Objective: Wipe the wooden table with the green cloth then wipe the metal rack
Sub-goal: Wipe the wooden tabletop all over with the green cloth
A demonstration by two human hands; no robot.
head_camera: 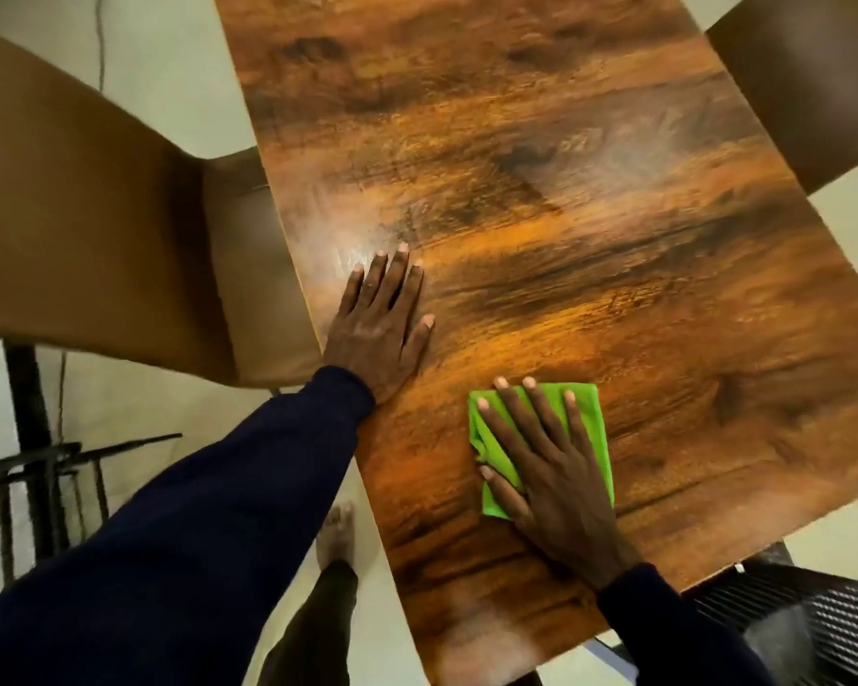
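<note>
The wooden table (541, 200) fills the middle of the view, its dark-grained top running from the near edge to the far end. A folded green cloth (590, 413) lies flat on its near part. My right hand (541, 453) presses down on the cloth with straight, spread fingers. My left hand (382, 319) rests flat on the bare wood by the table's left edge, fingers straight, holding nothing. A dark metal rack (45, 467) of thin bars stands on the floor at the lower left, partly hidden by my left sleeve.
A brown chair (95, 215) stands against the table's left side and another brown chair (808, 86) at the far right corner. A black mesh chair (813, 631) sits at the near right. My bare foot (337, 537) is on the pale floor beside the table.
</note>
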